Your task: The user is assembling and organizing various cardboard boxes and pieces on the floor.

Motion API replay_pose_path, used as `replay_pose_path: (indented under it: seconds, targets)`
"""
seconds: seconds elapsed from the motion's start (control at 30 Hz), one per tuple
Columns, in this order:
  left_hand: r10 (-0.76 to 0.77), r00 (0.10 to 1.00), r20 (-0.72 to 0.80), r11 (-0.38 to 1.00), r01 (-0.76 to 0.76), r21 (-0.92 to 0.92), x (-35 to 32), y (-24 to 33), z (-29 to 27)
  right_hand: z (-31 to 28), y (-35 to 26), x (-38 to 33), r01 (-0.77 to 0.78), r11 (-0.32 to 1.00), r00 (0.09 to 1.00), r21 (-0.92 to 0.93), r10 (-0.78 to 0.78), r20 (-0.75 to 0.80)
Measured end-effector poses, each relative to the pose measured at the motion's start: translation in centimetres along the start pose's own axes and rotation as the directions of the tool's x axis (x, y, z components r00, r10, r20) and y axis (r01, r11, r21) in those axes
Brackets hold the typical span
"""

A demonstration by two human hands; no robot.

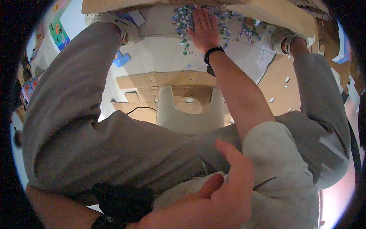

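My right hand (206,32) reaches far ahead and lies flat, fingers stretched out, on a spread of small round discs (183,19) in green, blue, purple and white. The discs lie on a pale floor surface (160,49), some loose to the right of the hand. A black wristband (213,54) is around that wrist. Near my body, my left hand (228,187) is raised beside my right sleeve (274,149). Its index finger and thumb are apart, with nothing visible between them; the other fingers are hidden. Whether it touches the sleeve I cannot tell.
My two shoes (131,32) and legs flank the discs. Cardboard (282,19) runs along the far side, and more cardboard (133,81) lies nearer. A beige plastic seat (190,122) shows between my thighs. A small blue object (122,60) lies by my left leg.
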State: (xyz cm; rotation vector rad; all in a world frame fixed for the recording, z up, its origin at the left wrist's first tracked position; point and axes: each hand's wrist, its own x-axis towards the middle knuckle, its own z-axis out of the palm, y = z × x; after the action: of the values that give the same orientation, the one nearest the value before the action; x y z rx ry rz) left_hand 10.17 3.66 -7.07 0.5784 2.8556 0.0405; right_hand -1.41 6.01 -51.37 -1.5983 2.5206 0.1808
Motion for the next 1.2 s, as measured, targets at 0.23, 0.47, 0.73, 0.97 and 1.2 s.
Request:
replay_pose_path:
  seconds: [0.23,0.47,0.73,0.97,1.2]
  targets:
    - [0.324,0.944,0.058,0.903,-0.291,-0.317,0.1,-5.4,-1.6,-0.3,0.2,1.0,0.167,0.985,0.985,0.051,-0.164,-0.054]
    - [0.153,0.979,0.137,0.976,-0.128,-0.176,-0.1,-4.2,-1.3,0.3,-0.2,0.9,0.202,0.979,0.976,0.036,-0.197,-0.097]
    - [0.153,0.974,0.169,0.975,-0.121,-0.185,-1.3,-3.4,-2.2,-0.8,-0.5,1.5,0.167,0.985,0.977,0.048,-0.159,-0.141]
    - [0.065,0.993,0.103,0.996,-0.058,-0.068,-0.2,-5.3,-1.8,0.0,0.0,1.3,0.231,0.964,0.962,0.133,-0.206,-0.177]
    - [0.063,0.988,0.139,0.987,-0.040,-0.159,-0.4,-4.2,-1.9,0.9,0.2,0.3,0.259,0.963,0.964,0.074,-0.253,-0.081]
